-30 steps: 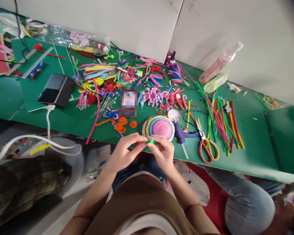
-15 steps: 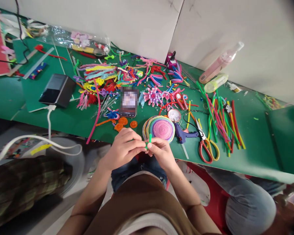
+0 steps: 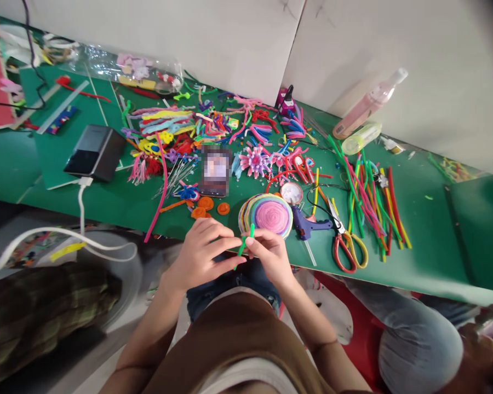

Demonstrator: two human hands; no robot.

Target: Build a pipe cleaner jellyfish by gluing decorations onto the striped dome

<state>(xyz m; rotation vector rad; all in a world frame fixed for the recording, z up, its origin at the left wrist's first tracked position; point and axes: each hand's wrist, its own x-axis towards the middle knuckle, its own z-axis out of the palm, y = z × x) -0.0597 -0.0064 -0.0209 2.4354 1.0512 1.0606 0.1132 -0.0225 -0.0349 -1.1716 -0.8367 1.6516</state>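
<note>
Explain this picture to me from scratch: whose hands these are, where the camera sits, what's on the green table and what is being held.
There is no machine here: a person's two bare hands, filmed by a camera on their head that looks forward and down. The left hand and right hand meet at the table's near edge, both pinching a short green pipe cleaner. On the green table lie a round coiled disc in pink and purple, a blue glue gun, scissors, loose bundles of coloured pipe cleaners, a phone and a dark box with a white cable.
</note>
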